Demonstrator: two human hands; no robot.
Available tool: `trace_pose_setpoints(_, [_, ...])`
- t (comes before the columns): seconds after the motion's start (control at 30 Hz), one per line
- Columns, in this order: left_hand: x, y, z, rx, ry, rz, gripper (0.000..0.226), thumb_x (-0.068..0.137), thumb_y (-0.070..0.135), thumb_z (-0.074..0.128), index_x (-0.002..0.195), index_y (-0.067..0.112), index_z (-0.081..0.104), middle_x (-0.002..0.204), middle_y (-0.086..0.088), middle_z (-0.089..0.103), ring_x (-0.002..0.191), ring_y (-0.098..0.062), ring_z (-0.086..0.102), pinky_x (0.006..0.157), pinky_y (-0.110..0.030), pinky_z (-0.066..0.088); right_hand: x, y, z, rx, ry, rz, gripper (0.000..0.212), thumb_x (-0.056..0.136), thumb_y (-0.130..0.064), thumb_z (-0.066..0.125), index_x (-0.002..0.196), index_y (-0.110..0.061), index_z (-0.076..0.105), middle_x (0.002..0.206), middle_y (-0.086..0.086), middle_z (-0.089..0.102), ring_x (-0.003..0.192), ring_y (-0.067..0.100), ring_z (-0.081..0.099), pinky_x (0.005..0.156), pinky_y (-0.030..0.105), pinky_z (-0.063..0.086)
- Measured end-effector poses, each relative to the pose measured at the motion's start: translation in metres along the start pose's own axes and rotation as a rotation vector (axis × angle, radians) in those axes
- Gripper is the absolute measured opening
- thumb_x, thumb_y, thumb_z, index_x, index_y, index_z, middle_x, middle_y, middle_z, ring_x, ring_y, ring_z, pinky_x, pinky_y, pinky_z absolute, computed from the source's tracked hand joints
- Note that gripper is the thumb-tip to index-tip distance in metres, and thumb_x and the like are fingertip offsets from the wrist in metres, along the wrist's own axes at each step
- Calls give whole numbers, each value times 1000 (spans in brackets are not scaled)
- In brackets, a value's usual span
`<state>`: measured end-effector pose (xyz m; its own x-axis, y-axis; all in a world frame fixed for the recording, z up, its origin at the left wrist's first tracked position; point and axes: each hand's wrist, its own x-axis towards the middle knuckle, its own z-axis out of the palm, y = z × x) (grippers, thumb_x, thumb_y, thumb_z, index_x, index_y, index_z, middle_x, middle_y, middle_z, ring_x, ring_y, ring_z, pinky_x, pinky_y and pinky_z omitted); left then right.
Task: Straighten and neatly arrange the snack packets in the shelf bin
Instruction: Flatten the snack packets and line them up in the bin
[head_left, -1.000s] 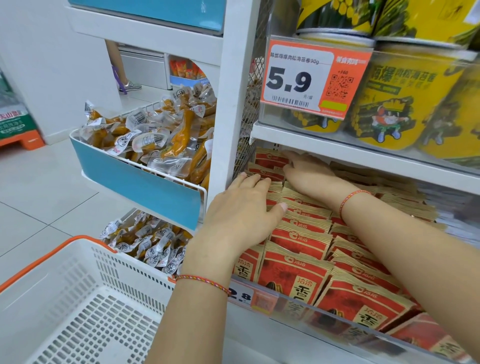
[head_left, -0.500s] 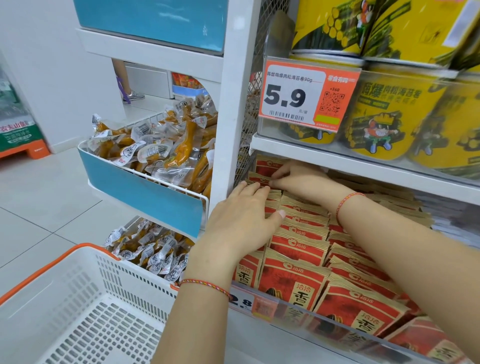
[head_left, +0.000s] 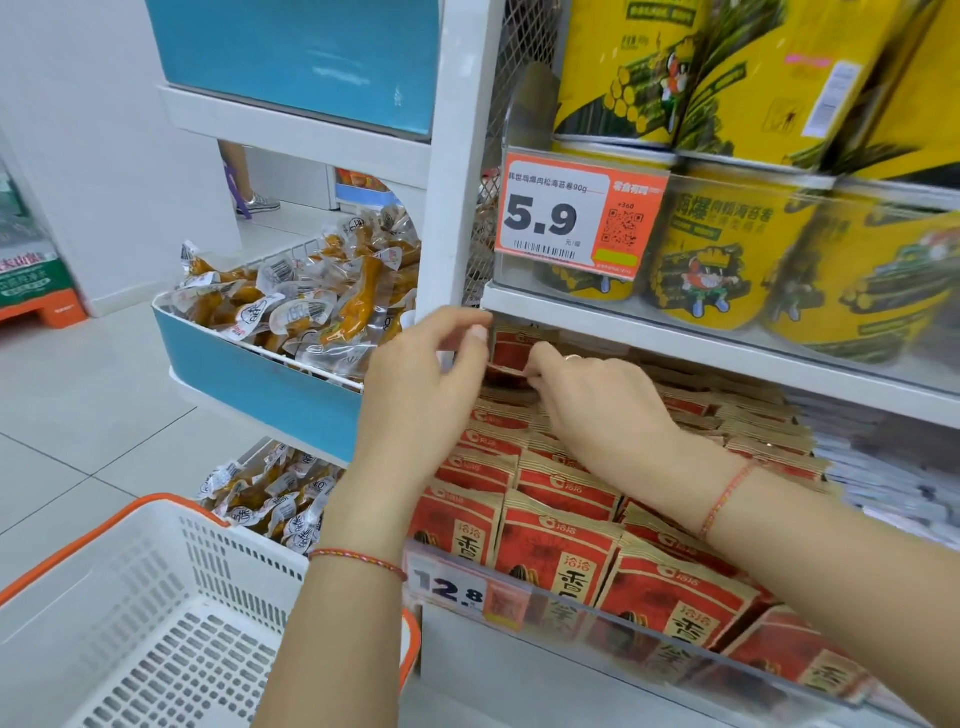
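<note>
Two hands work at the back of a shelf bin full of red snack packets.

The snack packets (head_left: 563, 545) are flat red pouches with a tan band at the top and a tan label with dark characters; they stand in overlapping rows, leaning back, in the shelf bin (head_left: 649, 631) behind its clear front wall, under the white shelf (head_left: 727, 353) that carries yellow tubs (head_left: 727, 260). The right hand (head_left: 597, 400) reaches to the rear row, its fingers curled and pinching the top edge of one red packet (head_left: 511, 347). The left hand (head_left: 421, 384) is raised beside it with the fingers bent and slightly apart; whether it touches a packet I cannot tell. A white basket (head_left: 156, 613) is below left.
</note>
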<state>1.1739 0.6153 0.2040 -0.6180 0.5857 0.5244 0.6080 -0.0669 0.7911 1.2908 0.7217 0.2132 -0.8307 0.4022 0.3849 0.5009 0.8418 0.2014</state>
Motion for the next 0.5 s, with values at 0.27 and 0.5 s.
trace_pose_setpoints(0.27, [-7, 22, -5, -459, -140, -72, 33, 95, 52, 43, 106, 32, 67, 99, 23, 72, 100, 8, 63, 78, -3, 43, -33, 6, -55, 443, 482, 72, 15, 95, -26, 49, 96, -19, 62, 83, -6, 66, 74, 20, 62, 60, 39, 50])
trace_pose_setpoints(0.5, [-17, 46, 4, -564, -330, -128, 23, 74, 33, 68, 95, 25, 71, 87, 7, 77, 81, -10, 74, 65, -18, 55, -20, 10, -84, 1025, 539, 215, 10, 97, -20, 54, 98, -23, 63, 92, -9, 67, 88, 8, 65, 76, 39, 55])
